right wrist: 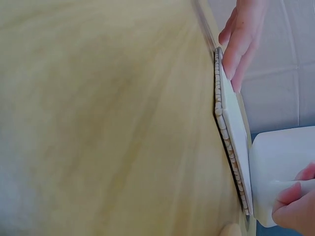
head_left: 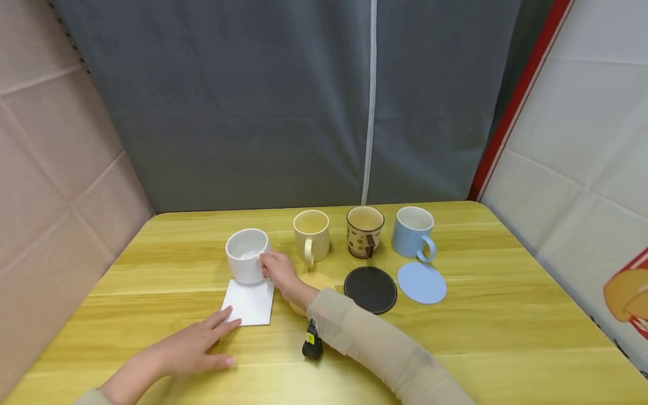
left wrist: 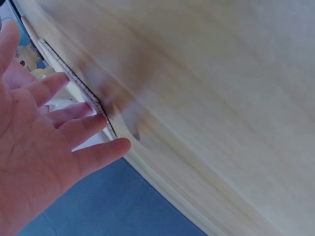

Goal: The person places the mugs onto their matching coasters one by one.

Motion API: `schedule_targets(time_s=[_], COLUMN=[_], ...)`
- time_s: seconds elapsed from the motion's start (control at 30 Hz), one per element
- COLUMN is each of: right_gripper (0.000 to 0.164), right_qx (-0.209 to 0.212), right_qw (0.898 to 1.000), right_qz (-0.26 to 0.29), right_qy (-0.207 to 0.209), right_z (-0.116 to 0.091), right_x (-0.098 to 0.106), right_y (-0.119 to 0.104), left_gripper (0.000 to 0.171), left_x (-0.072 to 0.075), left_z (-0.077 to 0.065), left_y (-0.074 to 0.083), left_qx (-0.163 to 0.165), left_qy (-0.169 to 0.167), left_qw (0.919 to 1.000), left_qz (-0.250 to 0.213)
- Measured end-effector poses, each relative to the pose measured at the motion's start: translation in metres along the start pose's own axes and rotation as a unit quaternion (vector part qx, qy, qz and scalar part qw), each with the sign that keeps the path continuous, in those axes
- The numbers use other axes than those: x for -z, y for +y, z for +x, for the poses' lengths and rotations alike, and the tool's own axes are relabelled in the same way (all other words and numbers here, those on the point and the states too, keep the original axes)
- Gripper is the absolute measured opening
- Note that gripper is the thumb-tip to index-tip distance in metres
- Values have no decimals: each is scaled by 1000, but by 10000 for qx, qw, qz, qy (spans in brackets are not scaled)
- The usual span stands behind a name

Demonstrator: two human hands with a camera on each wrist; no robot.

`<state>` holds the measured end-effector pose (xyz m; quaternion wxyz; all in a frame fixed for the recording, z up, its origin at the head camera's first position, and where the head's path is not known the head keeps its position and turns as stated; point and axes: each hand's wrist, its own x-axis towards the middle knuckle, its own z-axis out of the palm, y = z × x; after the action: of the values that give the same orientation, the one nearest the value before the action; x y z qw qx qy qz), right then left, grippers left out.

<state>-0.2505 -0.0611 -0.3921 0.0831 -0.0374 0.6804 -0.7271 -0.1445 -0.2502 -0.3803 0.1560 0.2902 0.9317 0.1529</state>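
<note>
A white mug [head_left: 247,259] is at the back edge of a white square coaster [head_left: 253,306], and its base overlaps that edge in the head view. My right hand [head_left: 282,275] pinches the mug's handle between thumb and fingers. In the right wrist view the mug [right wrist: 270,157] stands upright, close over the far end of the coaster [right wrist: 235,123]. My left hand [head_left: 194,346] has its fingers spread, with the fingertips right at the coaster's left edge. The left wrist view shows these fingers [left wrist: 93,155] straight, overlapping the coaster's side.
To the right stand a cream mug [head_left: 319,247], a brown-patterned mug [head_left: 360,242] and a light blue mug [head_left: 405,239]. Before them lie a yellow coaster [head_left: 321,279], partly under my right wrist, a black round coaster [head_left: 370,289] and a blue one [head_left: 422,283]. A grey curtain [head_left: 253,112] hangs behind the table.
</note>
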Motion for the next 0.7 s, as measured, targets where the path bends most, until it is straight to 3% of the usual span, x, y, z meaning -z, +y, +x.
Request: schedule_targets(time_s=[0.7], right_gripper=[27], right_qx=[-47], right_qw=[9998], right_qz=[67], right_qy=[-182], right_z=[-11], right_x=[4], right_y=[-2], left_gripper=[75], left_x=[1], left_z=[0], left_y=[1], left_qx=[33], left_qy=[-43], left_qw=[10000], left_qz=[-62])
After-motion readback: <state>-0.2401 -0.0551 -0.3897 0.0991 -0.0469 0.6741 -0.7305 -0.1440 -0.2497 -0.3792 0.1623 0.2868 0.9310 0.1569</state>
